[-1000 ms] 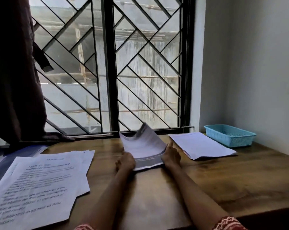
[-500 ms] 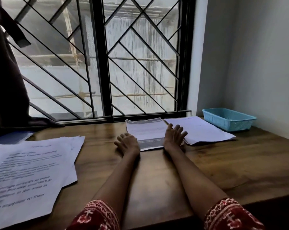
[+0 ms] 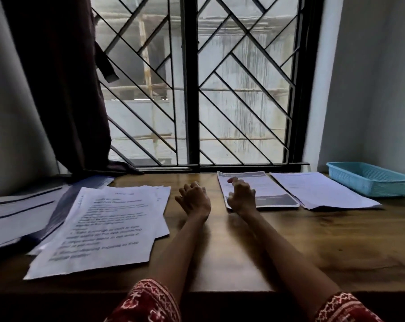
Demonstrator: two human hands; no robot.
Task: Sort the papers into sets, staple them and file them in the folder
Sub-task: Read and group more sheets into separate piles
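Daylight comes through a barred window [image 3: 220, 89] with a diagonal black grille, set behind a brown wooden table [image 3: 313, 240] that runs the width of the view. A dark curtain [image 3: 64, 89] hangs at the left of the window, and pale walls close in on both sides.

On the left part of the table lies a loose stack of printed papers [image 3: 104, 228], fanned a little at its far edge, partly overlapping a dark blue folder [image 3: 22, 212] at the far left. Near the window sill sits a printed set [image 3: 266, 189] with a dark band across its near end, lying flat. Just beside it to the right is another white set [image 3: 317, 191], and further right, near the wall, a light blue plastic tray [image 3: 371, 180].

Both forearms reach forward across the table, red patterned sleeves at the bottom edge. The left hand [image 3: 194, 201] is over bare wood between the loose stack and the printed set, its fingers loosely curled and holding nothing. The right hand [image 3: 242, 197] is over the near left corner of the printed set, fingers loosely bent, gripping nothing.
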